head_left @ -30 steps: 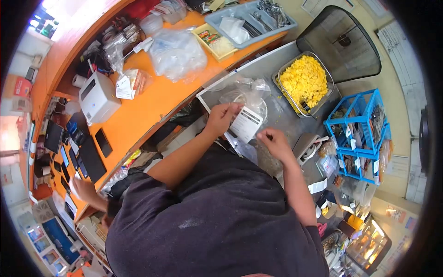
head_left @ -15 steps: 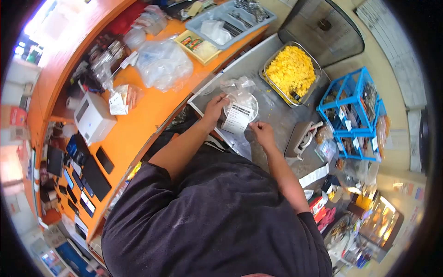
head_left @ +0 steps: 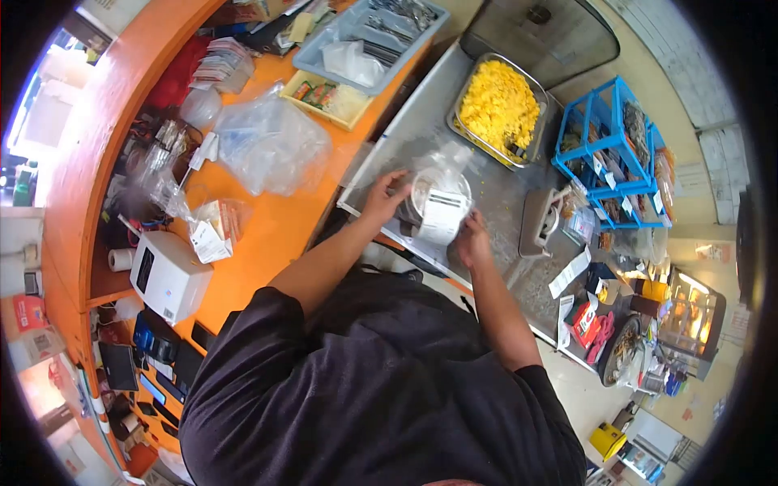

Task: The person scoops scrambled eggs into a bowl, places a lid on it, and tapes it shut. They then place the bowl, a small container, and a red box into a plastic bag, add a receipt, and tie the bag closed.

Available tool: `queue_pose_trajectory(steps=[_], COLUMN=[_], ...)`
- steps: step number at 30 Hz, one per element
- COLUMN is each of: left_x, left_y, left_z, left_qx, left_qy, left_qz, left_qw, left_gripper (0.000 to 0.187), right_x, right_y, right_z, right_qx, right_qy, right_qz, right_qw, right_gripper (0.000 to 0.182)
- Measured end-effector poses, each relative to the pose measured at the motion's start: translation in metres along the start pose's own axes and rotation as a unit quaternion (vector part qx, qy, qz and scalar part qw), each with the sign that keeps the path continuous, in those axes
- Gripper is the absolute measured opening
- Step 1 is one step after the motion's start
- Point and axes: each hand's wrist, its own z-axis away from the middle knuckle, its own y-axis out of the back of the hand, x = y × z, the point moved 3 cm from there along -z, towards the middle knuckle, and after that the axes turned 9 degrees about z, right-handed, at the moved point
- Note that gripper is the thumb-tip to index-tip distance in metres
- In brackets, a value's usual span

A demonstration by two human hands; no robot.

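A clear plastic bag with a round, pale-lidded container in it is between my hands over the metal counter. A white printed slip lies against its near side. My left hand has its fingers curled at the bag's left edge. On the other side, my right hand is closed at the bag's lower right, beside the slip; its fingertips are partly hidden.
Behind the bag stands a metal tray of yellow food. Blue baskets and a beige holder are to the right. On the orange counter at left lie plastic bags, a white printer and a grey cutlery tray.
The view has shifted. My right hand has come in against the bag's lower right side, and the slip has turned more upright. My left hand stays at the bag's left edge.
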Motion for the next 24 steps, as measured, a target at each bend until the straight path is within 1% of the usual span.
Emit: queue_pose_trajectory(steps=[1,2,3,4,5,6,7,8,9,10,12,13,14,15,16,17,18,19,20,21,22,23,24], left_x=[0.004,-0.037,-0.041,-0.019,-0.057,-0.053,-0.025,0.015,0.041,0.066,0.130,0.158,0.187,0.214,0.237,0.265,0.318,0.349,0.372,0.394,0.416,0.441,0.448], left_y=[0.001,0.002,0.003,0.000,-0.004,-0.013,-0.008,0.007,0.024,0.044,0.093,0.116,0.143,0.173,0.204,0.228,0.253,0.278,0.307,0.335,0.363,0.376,0.412], left_z=[0.000,-0.012,-0.014,-0.006,-0.016,-0.014,-0.004,0.007,0.017,0.025,0.053,0.073,0.089,0.100,0.107,0.126,0.144,0.157,0.171,0.185,0.199,0.216,0.220], left_qx=[0.019,0.020,-0.012,-0.020,-0.022,-0.060,-0.036,-0.025,-0.020,-0.019,0.043,0.067,0.092,0.112,0.130,0.206,0.230,0.245,0.300,0.356,0.409,0.434,0.417], left_qy=[-0.035,-0.072,-0.063,-0.061,-0.081,-0.048,-0.070,-0.099,-0.133,-0.169,-0.207,-0.222,-0.250,-0.277,-0.331,-0.358,-0.324,-0.333,-0.326,-0.312,-0.292,-0.273,-0.310], left_qz=[-0.067,-0.034,-0.107,-0.135,-0.165,-0.028,-0.052,-0.089,-0.072,-0.059,-0.062,-0.063,-0.096,-0.129,-0.133,-0.162,-0.182,-0.121,-0.176,-0.229,-0.276,-0.231,-0.178], left_qw=[0.997,0.997,0.992,0.989,0.983,0.997,0.996,0.991,0.988,0.984,0.975,0.971,0.959,0.946,0.925,0.896,0.899,0.902,0.879,0.851,0.819,0.827,0.836], left_gripper=[0.052,0.052,0.050,0.054,0.055,0.053,0.049,0.050,0.051,0.053,0.062,0.067,0.078,0.089,0.103,0.103,0.091,0.079,0.072,0.064,0.057,0.057,0.060], right_x=[0.004,0.004,0.007,0.011,0.005,0.000,-0.003,-0.004,-0.013,-0.028,-0.051,-0.062,-0.074,-0.082,-0.085,-0.089,-0.097,-0.097,-0.093,-0.080,-0.071,-0.063,-0.041], right_y=[-0.011,-0.024,-0.033,-0.039,-0.052,-0.067,-0.083,-0.092,-0.115,-0.149,-0.219,-0.255,-0.301,-0.341,-0.384,-0.430,-0.480,-0.524,-0.568,-0.609,-0.655,-0.699,-0.745], right_z=[-0.001,0.003,0.005,0.000,0.003,0.010,0.013,0.013,0.019,0.033,0.044,0.053,0.067,0.074,0.080,0.091,0.111,0.115,0.117,0.105,0.112,0.119,0.112], right_qx=[-0.013,0.006,0.017,-0.020,-0.064,-0.032,-0.047,-0.054,-0.052,-0.050,-0.107,-0.128,-0.182,-0.201,-0.225,-0.269,-0.299,-0.378,-0.436,-0.473,-0.515,-0.555,-0.585], right_qy=[0.032,-0.007,-0.049,-0.014,-0.010,-0.020,-0.021,-0.037,-0.033,-0.027,-0.032,-0.035,-0.013,-0.022,-0.010,-0.010,-0.018,-0.012,0.020,0.005,0.011,0.019,0.007], right_qz=[-0.019,-0.042,-0.061,-0.058,-0.062,-0.072,-0.056,-0.045,-0.019,0.004,0.039,0.053,0.087,0.099,0.135,0.147,0.178,0.193,0.197,0.195,0.202,0.206,0.222], right_qw=[0.999,0.999,0.997,0.998,0.996,0.997,0.997,0.997,0.998,0.998,0.993,0.990,0.979,0.974,0.965,0.952,0.937,0.905,0.878,0.859,0.833,0.806,0.780], right_gripper=[0.044,0.050,0.057,0.058,0.058,0.057,0.056,0.052,0.053,0.053,0.054,0.054,0.055,0.055,0.056,0.056,0.056,0.062,0.061,0.058,0.055,0.053,0.049])
